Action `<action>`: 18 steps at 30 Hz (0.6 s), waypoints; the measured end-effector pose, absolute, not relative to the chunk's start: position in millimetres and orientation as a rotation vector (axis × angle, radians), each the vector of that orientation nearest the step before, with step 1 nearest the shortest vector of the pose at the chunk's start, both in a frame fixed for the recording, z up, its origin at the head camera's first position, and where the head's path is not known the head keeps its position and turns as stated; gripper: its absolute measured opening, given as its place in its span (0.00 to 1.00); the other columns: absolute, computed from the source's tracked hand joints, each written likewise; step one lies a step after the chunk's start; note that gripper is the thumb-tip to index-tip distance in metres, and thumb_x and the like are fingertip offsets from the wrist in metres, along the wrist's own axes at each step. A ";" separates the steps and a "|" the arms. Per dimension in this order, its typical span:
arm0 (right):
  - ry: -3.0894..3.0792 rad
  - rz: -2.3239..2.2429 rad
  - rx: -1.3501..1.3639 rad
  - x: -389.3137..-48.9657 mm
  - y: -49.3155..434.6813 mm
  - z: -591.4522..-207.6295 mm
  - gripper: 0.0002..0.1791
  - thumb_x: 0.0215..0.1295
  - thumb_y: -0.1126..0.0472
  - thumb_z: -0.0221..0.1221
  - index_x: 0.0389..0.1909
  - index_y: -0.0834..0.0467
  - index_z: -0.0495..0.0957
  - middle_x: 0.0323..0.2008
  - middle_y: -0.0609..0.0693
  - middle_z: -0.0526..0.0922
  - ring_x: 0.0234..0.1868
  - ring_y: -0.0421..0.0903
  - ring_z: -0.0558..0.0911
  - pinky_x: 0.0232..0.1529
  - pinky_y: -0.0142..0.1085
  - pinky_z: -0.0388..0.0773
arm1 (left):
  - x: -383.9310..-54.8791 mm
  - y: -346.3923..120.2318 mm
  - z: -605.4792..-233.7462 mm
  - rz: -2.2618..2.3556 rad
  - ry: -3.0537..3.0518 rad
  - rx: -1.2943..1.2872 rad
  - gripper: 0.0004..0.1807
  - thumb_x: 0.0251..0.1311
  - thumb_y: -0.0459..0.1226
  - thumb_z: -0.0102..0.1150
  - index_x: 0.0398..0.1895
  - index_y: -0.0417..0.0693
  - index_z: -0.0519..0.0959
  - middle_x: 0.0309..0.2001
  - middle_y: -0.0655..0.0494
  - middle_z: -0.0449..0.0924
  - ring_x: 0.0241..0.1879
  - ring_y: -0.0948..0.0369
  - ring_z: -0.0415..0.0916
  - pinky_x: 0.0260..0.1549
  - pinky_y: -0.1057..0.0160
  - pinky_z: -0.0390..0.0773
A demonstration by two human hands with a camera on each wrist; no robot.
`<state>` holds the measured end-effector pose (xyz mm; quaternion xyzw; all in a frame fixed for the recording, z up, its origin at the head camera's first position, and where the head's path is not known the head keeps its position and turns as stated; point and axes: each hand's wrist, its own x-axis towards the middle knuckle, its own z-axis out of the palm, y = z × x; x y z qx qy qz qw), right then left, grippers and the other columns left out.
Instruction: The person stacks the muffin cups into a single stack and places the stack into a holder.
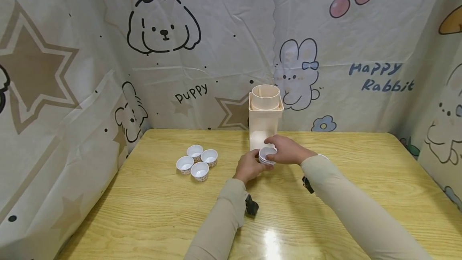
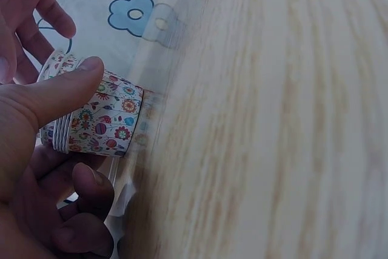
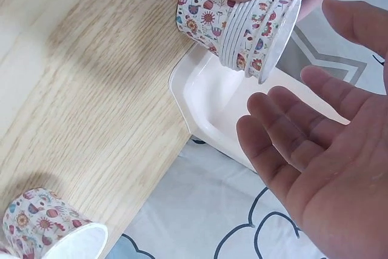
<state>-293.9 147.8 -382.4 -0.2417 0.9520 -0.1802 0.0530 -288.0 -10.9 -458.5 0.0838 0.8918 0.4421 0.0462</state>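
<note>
My left hand (image 1: pixel 249 166) grips a short stack of paper baking cups (image 3: pixel 236 25) printed with small flowers, thumb on one side and fingers beneath. White rims sit close together in the stack, which the left wrist view shows just above the wooden surface. Right at the mouth of the stack is my right hand (image 1: pixel 290 150), its fingers spread and relaxed, with a gap to the cups in the right wrist view. Directly behind both hands stands a cream plastic dispenser (image 1: pixel 264 117) with a round tube (image 1: pixel 266 98) in its top; the hands partly hide its base.
Several separate baking cups (image 1: pixel 200 170) stand grouped on the table (image 1: pixel 151 212) to the left. Another flowered cup (image 3: pixel 45 225) is on the right, mostly hidden behind the right sleeve in the head view. A printed cloth (image 1: pixel 223 51) hangs behind the table.
</note>
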 end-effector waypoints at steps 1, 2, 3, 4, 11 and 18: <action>2.899 -0.542 -0.733 -293.5 148.2 -382.3 0.28 0.63 0.57 0.63 0.61 0.67 0.74 0.56 0.64 0.79 0.54 0.57 0.80 0.57 0.53 0.77 | -288.0 -10.8 -458.6 1.353 2.721 0.257 0.32 0.48 0.46 0.77 0.58 0.51 0.79 0.55 0.55 0.84 0.55 0.56 0.80 0.55 0.54 0.78; 2.905 -0.535 -0.735 -293.0 148.8 -382.2 0.28 0.63 0.56 0.62 0.60 0.67 0.74 0.56 0.64 0.80 0.54 0.57 0.80 0.57 0.53 0.77 | -288.1 -10.6 -458.6 1.356 2.719 0.259 0.32 0.48 0.46 0.77 0.58 0.50 0.79 0.55 0.55 0.84 0.55 0.56 0.80 0.55 0.55 0.78; 2.908 -0.532 -0.734 -292.6 149.2 -382.2 0.28 0.63 0.56 0.62 0.60 0.67 0.74 0.56 0.64 0.80 0.54 0.57 0.80 0.57 0.53 0.77 | -288.0 -10.6 -458.5 1.357 2.718 0.260 0.32 0.48 0.46 0.77 0.58 0.50 0.79 0.55 0.55 0.84 0.54 0.56 0.80 0.55 0.55 0.78; 2.910 -0.535 -0.727 -292.0 149.5 -382.0 0.27 0.64 0.56 0.62 0.60 0.67 0.74 0.57 0.64 0.80 0.55 0.57 0.80 0.57 0.53 0.77 | -287.9 -10.6 -458.3 1.355 2.719 0.261 0.32 0.48 0.46 0.77 0.58 0.50 0.79 0.55 0.55 0.84 0.54 0.57 0.80 0.54 0.55 0.78; 2.907 -0.555 -0.708 -291.9 157.5 -379.7 0.27 0.69 0.54 0.58 0.61 0.68 0.73 0.59 0.66 0.78 0.59 0.61 0.79 0.60 0.55 0.75 | -285.7 -10.9 -456.0 1.379 2.690 0.279 0.32 0.48 0.46 0.77 0.58 0.49 0.79 0.55 0.53 0.84 0.53 0.55 0.80 0.54 0.54 0.78; 2.916 -0.557 -0.662 -292.3 171.0 -377.9 0.27 0.73 0.54 0.53 0.63 0.69 0.71 0.62 0.67 0.76 0.62 0.64 0.77 0.63 0.57 0.73 | -283.9 -10.6 -453.6 1.380 2.681 0.259 0.32 0.48 0.46 0.77 0.59 0.48 0.78 0.54 0.53 0.83 0.52 0.55 0.80 0.53 0.54 0.78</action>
